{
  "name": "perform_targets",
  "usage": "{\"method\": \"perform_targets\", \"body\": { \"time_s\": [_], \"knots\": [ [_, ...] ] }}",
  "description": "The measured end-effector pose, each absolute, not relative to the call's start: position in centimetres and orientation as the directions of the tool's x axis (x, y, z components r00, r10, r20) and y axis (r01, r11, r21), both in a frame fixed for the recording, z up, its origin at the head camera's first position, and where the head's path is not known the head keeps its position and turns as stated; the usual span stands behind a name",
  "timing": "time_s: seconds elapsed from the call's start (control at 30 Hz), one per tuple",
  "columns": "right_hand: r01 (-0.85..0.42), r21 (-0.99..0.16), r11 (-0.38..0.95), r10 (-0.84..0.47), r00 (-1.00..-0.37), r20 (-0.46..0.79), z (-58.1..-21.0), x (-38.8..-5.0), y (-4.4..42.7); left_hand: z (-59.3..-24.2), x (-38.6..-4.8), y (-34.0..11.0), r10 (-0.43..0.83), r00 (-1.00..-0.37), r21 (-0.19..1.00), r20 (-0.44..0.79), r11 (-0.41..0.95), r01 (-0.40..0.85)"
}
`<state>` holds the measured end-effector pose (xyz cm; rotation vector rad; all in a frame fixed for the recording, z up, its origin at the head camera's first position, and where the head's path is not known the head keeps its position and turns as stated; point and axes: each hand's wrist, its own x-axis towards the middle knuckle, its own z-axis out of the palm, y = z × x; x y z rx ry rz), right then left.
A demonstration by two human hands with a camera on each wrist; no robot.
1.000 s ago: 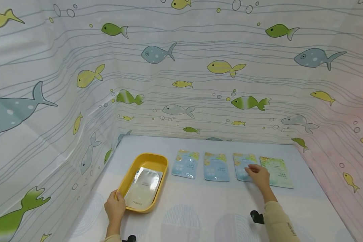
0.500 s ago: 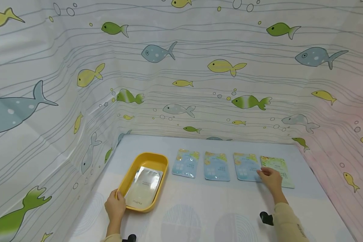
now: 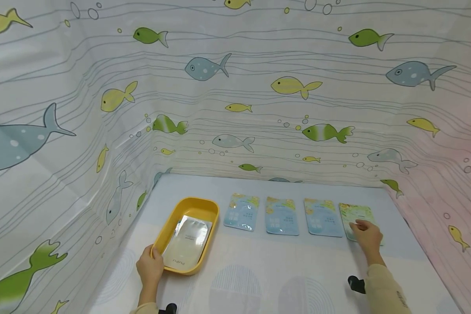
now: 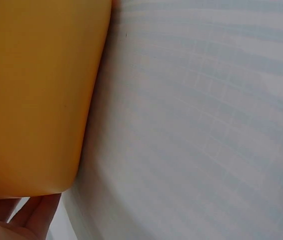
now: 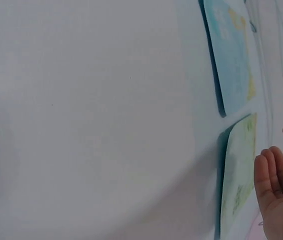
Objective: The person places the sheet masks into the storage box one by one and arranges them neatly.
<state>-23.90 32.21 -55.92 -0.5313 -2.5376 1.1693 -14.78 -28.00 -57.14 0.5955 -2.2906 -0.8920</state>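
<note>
One clamped, one apart

Left grip [image 3: 150, 267] clamps the yellow tray [image 3: 199, 209]; right grip [image 3: 367, 237], fingers loosely apart, is over the green packet [image 3: 355, 213] on the bench [image 3: 255, 250]. Likely step: a reach; lifting would call for an edge pinch.

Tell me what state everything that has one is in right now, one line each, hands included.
Yellow tray: open side up, holding contents.
Silver packet: lying in the tray.
Leftmost blue packet: lying flat.
Middle blue packet: lying flat.
Rightmost blue packet: lying flat, uncovered.
Green packet: lying down, partly hidden in the head view.
Left hand: gripping the tray's near-left corner.
Right hand: at the green packet, fingers bent, holding nothing.
</note>
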Motion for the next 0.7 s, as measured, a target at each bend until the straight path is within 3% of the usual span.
{"method": "perform_targets", "body": {
  "time_s": [0.37, 0.7],
  "knots": [
    [0.245, -0.769, 0.590, 0.538, -0.830, 0.148, -56.4, -23.6, 33.9, -57.2, -14.8, -28.0, -0.596, -0.723, 0.717, 0.349, 0.667, -0.204],
    [0.381, -0.725, 0.574, 0.573, -0.819, 0.023, -56.6, -23.4, 35.3, -57.3, -14.9, -28.0, -0.597, -0.730, 0.719, 0.333, 0.661, -0.213]
  ]
}}
